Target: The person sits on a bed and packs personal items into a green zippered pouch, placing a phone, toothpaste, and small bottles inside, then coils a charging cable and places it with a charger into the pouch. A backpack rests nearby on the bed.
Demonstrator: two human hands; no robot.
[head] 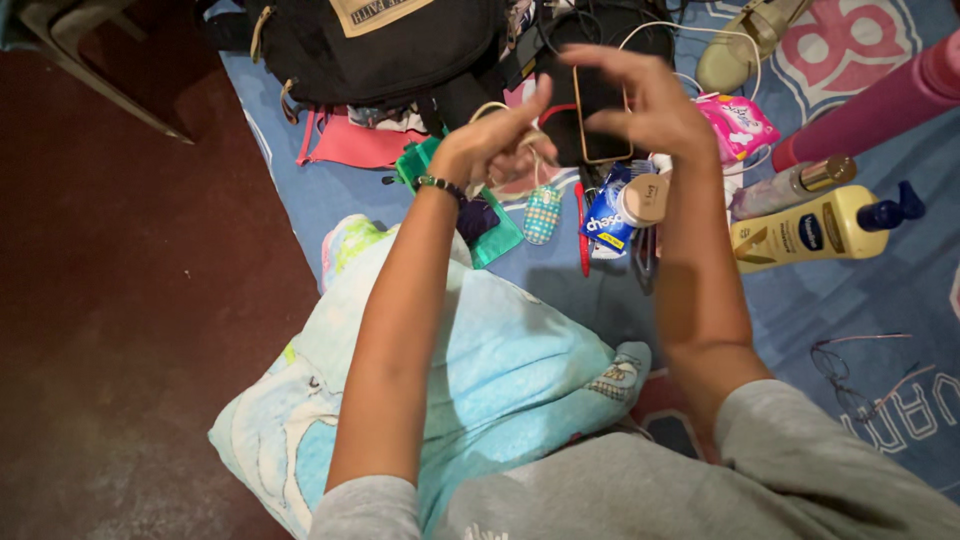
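Both my hands are raised over a cluttered blue bedsheet (300, 190). My left hand (495, 145), with a beaded bracelet on the wrist, is closed on a thin cream cord loop (490, 108); a small checkered pouch (543, 213) dangles below it. My right hand (650, 100) has its fingers curved and apart, hovering in front of a dark phone with a gold edge (598, 110). I cannot tell whether it touches the phone or the cord.
A black backpack (380, 45) lies at the top. A yellow lotion bottle (820, 228), pink bottle (870, 110), small jar (645, 198), blue tube (607, 218), glasses (850, 375) and white cable (690, 30) are scattered right. A light blue pillow (480, 370) rests on my lap; dark red floor (130, 300) left.
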